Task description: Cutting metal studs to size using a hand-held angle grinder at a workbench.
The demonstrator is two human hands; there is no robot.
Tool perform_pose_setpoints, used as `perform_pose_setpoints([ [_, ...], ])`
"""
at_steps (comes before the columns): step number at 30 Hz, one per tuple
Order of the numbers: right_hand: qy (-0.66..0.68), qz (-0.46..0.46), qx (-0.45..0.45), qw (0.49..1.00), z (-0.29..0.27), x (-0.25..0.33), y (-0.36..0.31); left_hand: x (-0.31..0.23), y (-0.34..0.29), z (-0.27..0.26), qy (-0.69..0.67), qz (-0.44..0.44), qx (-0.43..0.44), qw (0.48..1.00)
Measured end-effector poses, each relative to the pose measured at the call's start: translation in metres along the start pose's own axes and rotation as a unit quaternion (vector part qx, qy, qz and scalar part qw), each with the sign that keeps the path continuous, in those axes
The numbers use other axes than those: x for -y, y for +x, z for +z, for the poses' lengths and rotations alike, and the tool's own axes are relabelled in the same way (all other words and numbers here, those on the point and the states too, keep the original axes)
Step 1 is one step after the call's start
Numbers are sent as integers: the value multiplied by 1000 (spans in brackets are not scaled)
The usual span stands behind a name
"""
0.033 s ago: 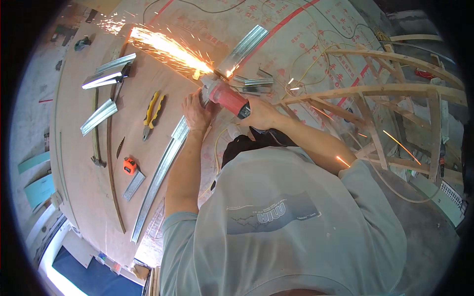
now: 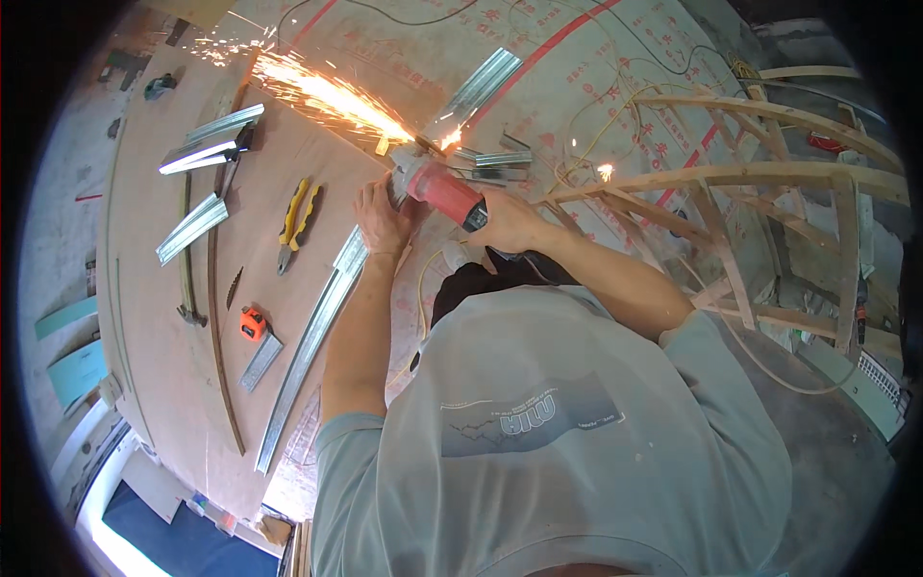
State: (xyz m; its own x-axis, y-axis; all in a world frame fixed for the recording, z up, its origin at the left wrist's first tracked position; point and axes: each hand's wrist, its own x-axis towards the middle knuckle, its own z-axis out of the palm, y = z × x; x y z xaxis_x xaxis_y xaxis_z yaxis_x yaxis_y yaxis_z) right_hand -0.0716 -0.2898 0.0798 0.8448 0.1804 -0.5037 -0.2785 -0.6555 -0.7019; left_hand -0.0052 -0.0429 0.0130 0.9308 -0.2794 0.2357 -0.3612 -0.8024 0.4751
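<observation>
A red angle grinder [image 2: 442, 190] throws a bright stream of sparks toward the far left where its disc meets a long metal channel [image 2: 310, 341]. My right hand [image 2: 512, 223] is wrapped round the grinder's rear body. Just below the grinder's head, my left hand [image 2: 383, 219] is closed over the channel, its thumb side hidden by the tool. The channel's far part [image 2: 476, 88] reaches beyond the disc. Left of my hands, yellow-and-black pliers [image 2: 296, 223] lie on the wooden board [image 2: 154, 337], with an orange tape measure [image 2: 253, 324] nearer me.
Short metal channel pieces [image 2: 195, 227] lie on the board, near a hammer [image 2: 189, 269] and a long thin wood strip [image 2: 217, 356]. More offcuts [image 2: 502, 160] rest right of the disc. A curved wooden frame [image 2: 731, 180] stands at right, with a yellow cord [image 2: 630, 130] looping behind it.
The spark stream has shifted shape slightly, and a bright spark burst now shows by the wooden frame. Orange streaks near my right arm are gone. Both hands and the grinder stay nearly still.
</observation>
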Motion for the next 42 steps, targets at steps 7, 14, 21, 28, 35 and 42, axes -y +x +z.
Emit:
perform_pose_setpoints([
  [7,21,-2,-12,1000,-4,10,-16,3,-1,2,-10,1,6,1000],
  [14,-2,9,-29,1000,-4,9,-5,7,-1,5,2,-10,19,1000],
  [21,1,24,-7,1000,-11,15,-14,5,-2,2,2,6,11,1000],
  [28,-8,46,19,999,-19,20,-22,6,-1,3,-20,22,-7,1000],
  [35,2,24,4,1000,-5,2,-17,10,0,5,18,-14,30,999],
  [42,59,23,17,998,-9,5,-40,3,-2,-5,14,-65,61,996],
])
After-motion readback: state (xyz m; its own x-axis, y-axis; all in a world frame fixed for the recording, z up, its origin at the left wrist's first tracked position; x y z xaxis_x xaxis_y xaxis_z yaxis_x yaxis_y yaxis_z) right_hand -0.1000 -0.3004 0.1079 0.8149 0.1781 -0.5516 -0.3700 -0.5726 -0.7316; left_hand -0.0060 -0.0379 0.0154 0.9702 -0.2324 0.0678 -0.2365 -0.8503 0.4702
